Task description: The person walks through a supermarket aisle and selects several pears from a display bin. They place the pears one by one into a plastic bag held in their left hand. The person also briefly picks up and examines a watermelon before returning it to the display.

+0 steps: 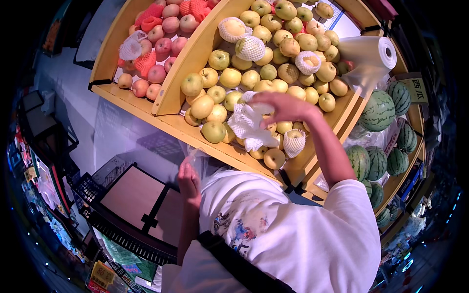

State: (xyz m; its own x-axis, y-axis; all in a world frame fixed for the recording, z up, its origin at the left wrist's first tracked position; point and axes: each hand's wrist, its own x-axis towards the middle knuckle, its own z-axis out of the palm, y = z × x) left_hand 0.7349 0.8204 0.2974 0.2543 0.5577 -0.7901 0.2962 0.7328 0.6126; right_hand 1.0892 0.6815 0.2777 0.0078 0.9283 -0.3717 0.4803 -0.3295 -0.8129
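Note:
Over the front of a wooden bin of yellow pears [230, 77] reaches my right hand [284, 106], its fingers bent above white foam fruit nets [247, 126]. Whether its fingertips grip a net, I cannot tell. A netted pear [294, 143] lies near the bin's front corner, and other netted fruit rests farther back. My left hand [189, 179] is raised in front of the bin's outer edge, its fingers closed on the top of a clear plastic bag [199, 161], which hangs beside my shirt.
Left of a wooden divider [187, 55] lie pink apples [157, 73], some in red foam nets. A roll of plastic bags [386, 52] sits at the bin's right side, with watermelons [377, 110] beyond. Lower left stands a black crate [128, 234] with flat panels on top.

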